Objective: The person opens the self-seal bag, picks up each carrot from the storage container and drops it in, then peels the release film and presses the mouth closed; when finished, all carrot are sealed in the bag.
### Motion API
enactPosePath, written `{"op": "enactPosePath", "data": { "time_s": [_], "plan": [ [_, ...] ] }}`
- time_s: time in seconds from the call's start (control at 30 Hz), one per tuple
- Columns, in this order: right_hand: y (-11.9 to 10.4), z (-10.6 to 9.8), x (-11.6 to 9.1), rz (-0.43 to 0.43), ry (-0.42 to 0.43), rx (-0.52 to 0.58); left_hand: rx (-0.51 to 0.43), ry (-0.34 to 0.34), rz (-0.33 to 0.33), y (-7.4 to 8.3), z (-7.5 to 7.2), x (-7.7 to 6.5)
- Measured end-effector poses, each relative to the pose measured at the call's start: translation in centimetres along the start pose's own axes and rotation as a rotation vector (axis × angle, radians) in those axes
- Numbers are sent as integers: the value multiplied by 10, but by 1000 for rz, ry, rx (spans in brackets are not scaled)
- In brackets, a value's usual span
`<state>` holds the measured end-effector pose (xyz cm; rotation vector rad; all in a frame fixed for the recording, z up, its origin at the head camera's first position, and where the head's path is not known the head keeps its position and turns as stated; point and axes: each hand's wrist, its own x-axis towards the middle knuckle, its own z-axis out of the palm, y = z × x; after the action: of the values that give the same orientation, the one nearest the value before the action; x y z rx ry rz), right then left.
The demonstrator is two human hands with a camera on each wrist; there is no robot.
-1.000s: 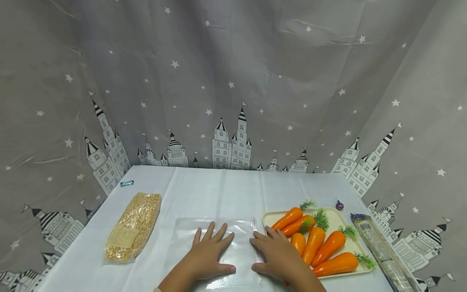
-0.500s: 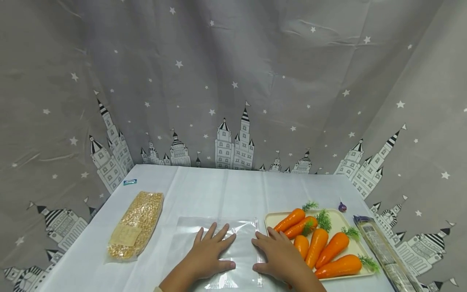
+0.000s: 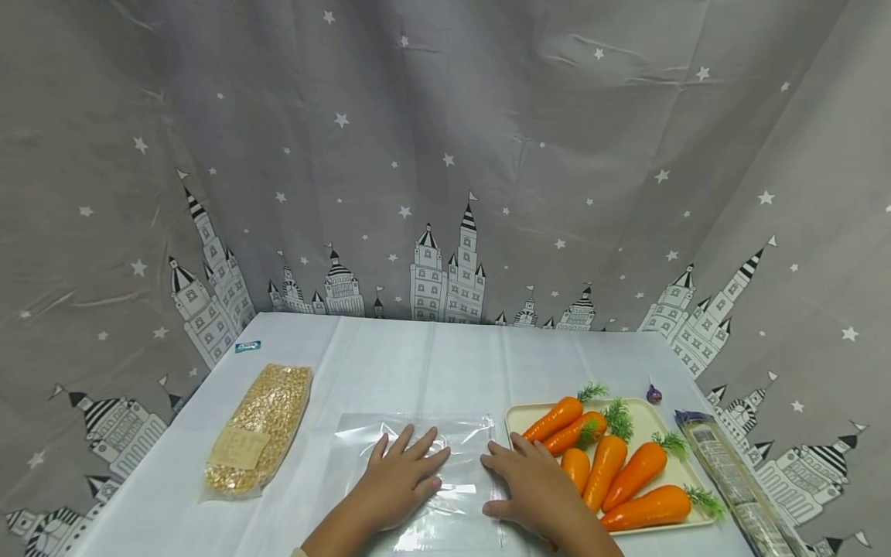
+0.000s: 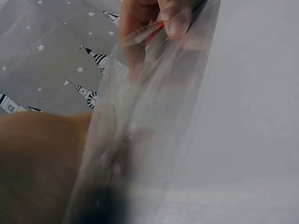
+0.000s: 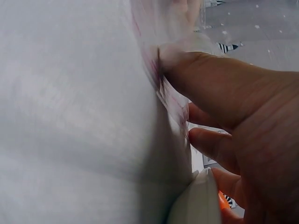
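A clear plastic bag [image 3: 445,534] lies flat on the white tablecloth, its right edge close to a tray. Spread fingers of my left hand [image 3: 394,486] rest on the middle of the bag, with the thumb on its wrinkled film. My right hand [image 3: 534,489] touches the bag's right edge, thumb and forefinger apart. In the right wrist view, the thumb [image 5: 210,81] is against the bag's pinkish edge strip [image 5: 152,65], and fingers lie beyond it near the tray rim. Glossy film [image 4: 159,102] fills much of the left wrist view, partly covering a hand.
Right of the bag, a cream tray [image 3: 643,418] bears several orange carrots [image 3: 604,468] with green tops. Farther right are a long wrapped pack [image 3: 731,480] and a small purple item [image 3: 653,395]. A bag of yellow grains [image 3: 267,422] and a small blue-green packet [image 3: 247,346] lie left.
My left thumb has drawn up and inward toward the forefinger, and the film beside it has wrinkled. My right hand has stayed nearly still. The head view has shifted slightly.
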<state>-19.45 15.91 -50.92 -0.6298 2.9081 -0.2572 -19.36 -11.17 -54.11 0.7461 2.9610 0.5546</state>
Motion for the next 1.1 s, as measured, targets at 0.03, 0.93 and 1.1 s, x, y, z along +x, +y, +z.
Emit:
{"op": "enactPosePath", "data": {
  "time_s": [0.03,0.93,1.1],
  "plan": [
    [0,-1,0,2,-3,4,-6,1,-4,0,0,0],
    [1,0,4,-2,39,36,-194,84,-9,-2,2,0],
    [6,-6,0,-18,92,101,-191,108,-10,-2,2,1]
  ]
}}
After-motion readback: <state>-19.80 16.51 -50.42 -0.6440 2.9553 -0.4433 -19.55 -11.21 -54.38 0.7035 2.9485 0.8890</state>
